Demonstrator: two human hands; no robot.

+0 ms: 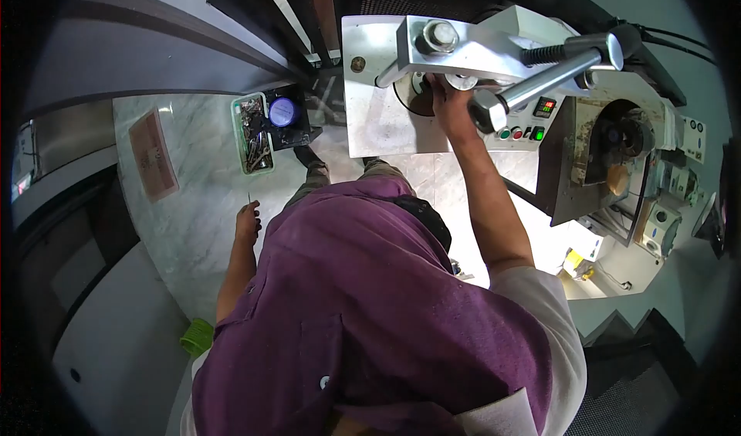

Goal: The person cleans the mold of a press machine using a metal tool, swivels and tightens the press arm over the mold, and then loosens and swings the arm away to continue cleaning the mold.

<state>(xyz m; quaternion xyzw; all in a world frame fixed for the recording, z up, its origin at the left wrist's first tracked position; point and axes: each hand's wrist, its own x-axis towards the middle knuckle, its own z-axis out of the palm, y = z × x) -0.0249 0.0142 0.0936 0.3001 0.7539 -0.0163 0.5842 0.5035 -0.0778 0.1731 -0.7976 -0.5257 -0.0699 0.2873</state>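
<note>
My right hand [454, 110] reaches under the bright metal clamp arm [494, 48] of a white bench machine [377, 123]. Its fingers are at a round dark opening [414, 96] in the machine's top, and a silver disc [461, 82] hides their tips. Whether they hold anything does not show. Down at my side, my left hand [247, 223] is closed, and a thin pointed tool sticks up from its fingers. Too little of that tool shows to name its kind. A long steel handle with a hexagonal end [540, 88] crosses above my right wrist.
The machine's front carries a lit digital display [545, 107] and several coloured buttons. At left, a green-rimmed tray [235, 131] of metal tools stands beside a purple-lidded jar [283, 111]. A brownish flat board [153, 156] lies on the marble floor. Another machine with a round chamber [617, 139] stands right.
</note>
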